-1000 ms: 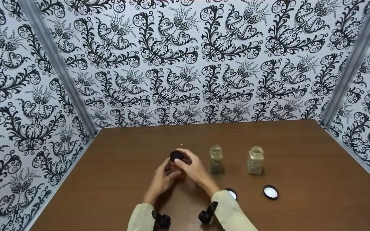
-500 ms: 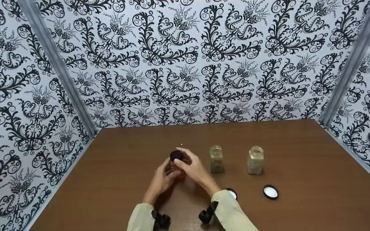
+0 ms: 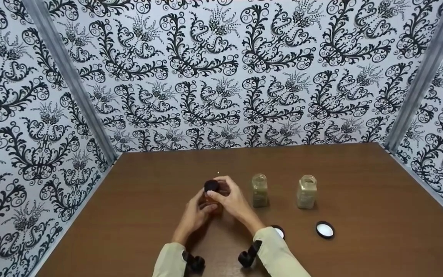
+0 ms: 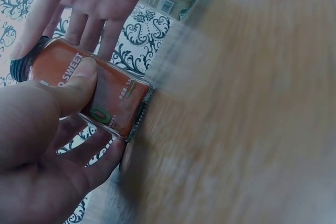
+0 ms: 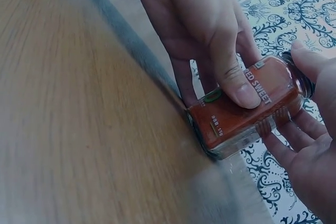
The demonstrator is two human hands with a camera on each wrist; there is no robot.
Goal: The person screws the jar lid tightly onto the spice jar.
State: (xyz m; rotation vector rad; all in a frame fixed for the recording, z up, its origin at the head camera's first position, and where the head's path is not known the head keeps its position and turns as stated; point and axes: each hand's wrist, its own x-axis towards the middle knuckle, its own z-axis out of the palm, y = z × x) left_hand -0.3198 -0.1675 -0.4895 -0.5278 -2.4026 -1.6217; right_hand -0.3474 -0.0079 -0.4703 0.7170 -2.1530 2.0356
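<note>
A square glass spice jar [image 4: 113, 95] of orange-red powder stands on the table, with a white "SWEET" label print. My left hand [image 3: 194, 217] grips its body, thumb [image 5: 244, 95] across the front face. At the top, my right hand [image 3: 235, 199] holds the black lid [image 3: 211, 186] between thumb and fingers. The lid sits on the jar's mouth. Some right fingers [image 5: 299, 129] lie along the glass just below it. In the head view my hands hide most of the jar.
Two lidless glass jars of greenish or beige powder, a nearer one [image 3: 260, 192] and a farther one [image 3: 307, 192], stand to the right. One black lid with a white lining [image 3: 325, 230] lies before them; another lid [image 3: 278, 231] is partly behind my right sleeve. Patterned walls [image 3: 214, 96] enclose the table.
My right hand's fingers and thumb have shifted slightly around the lid. The left hand and the jar stay in place.
</note>
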